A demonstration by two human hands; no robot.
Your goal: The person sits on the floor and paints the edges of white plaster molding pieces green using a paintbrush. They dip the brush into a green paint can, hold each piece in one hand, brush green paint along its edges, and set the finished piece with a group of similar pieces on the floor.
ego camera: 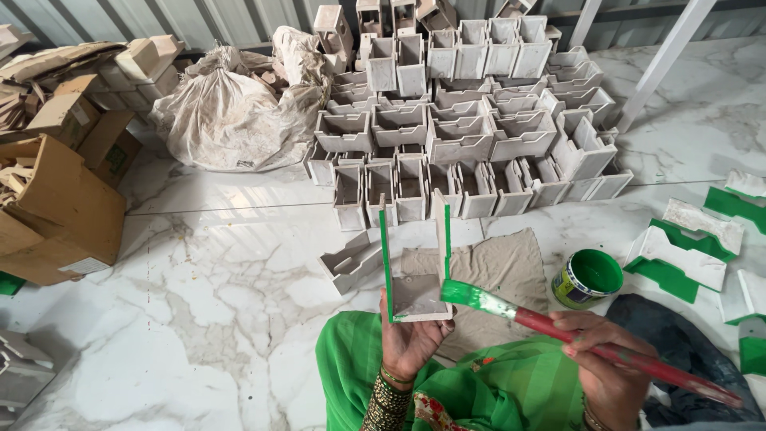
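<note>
My left hand (411,339) holds up a small white U-shaped wooden box (416,271) from beneath, its open top facing away. The front edges of its two side walls are painted green. My right hand (606,363) grips a red-handled paintbrush (574,331). Its green-loaded bristles touch the lower right edge of the box. An open can of green paint (588,278) stands on the floor right of a beige cloth (503,275).
A large stack of unpainted white boxes (471,128) fills the floor ahead, one loose box (351,262) nearer. Green-edged painted pieces (686,251) lie at right. A white sack (231,112) and cardboard cartons (56,199) sit at left. A white post (666,60) slants at upper right.
</note>
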